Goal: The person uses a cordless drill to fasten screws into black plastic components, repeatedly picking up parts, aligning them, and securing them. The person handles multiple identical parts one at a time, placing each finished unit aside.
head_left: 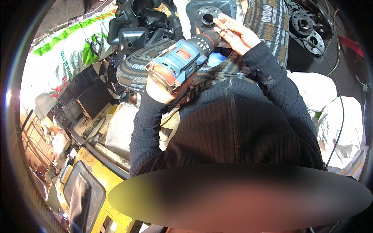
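Note:
My left hand (157, 91) grips a blue and red cordless drill (182, 58) by its handle, its black chuck pointing up and right toward a black metal plate (208, 13) with a round hole and bolt holes. My right hand (237, 33) rests with fingers spread against that plate, right at the drill's tip, and seems to pinch a small metal part between its fingertips. Both arms wear dark ribbed sleeves. The plate lies across my lap on patterned dark fabric (268, 19).
A heap of black moulded parts (143, 23) lies at the top left. Several round black flanges (307, 27) are stacked at the top right. A white and green printed sack (66, 50) is on the left. White bags (345, 128) and a thin black cable lie on the right. A yellow machine frame (89, 186) is at the lower left.

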Tool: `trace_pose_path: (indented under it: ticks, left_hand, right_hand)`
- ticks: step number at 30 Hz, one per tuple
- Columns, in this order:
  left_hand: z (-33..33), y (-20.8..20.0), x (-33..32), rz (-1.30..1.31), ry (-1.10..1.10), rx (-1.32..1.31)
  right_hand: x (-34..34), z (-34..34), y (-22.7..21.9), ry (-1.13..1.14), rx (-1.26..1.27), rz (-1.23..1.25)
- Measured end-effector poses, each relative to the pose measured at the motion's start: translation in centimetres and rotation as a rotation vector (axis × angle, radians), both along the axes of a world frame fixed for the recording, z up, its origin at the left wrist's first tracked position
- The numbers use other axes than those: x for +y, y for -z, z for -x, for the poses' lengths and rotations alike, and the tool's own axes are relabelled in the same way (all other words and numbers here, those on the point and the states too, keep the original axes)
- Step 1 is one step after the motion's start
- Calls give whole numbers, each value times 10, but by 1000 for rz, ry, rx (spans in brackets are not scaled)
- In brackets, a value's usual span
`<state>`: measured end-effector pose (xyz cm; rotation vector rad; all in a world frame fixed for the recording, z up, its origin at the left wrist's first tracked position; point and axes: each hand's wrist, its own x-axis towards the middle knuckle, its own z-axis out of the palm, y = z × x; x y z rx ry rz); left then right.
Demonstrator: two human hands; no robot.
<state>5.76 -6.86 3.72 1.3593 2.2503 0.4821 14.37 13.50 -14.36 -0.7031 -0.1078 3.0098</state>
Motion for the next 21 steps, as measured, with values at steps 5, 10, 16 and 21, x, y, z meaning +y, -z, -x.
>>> trace_pose_path:
  ticks: [5, 10, 16, 21]
  left_hand:
    - [1, 3, -12, -22, -27, 30]
    - [1, 3, -15, 32, -21, 78]
    - [4, -1, -15, 16, -25, 77]
    - [8, 0, -16, 13, 23, 85]
  right_hand:
    - [-11, 5, -8, -63, -50, 17]
    - [-16, 10, -12, -77, -85, 51]
    - [-21, 10, -18, -107, -76, 23]
    - [-23, 12, -29, -130, -182, -16]
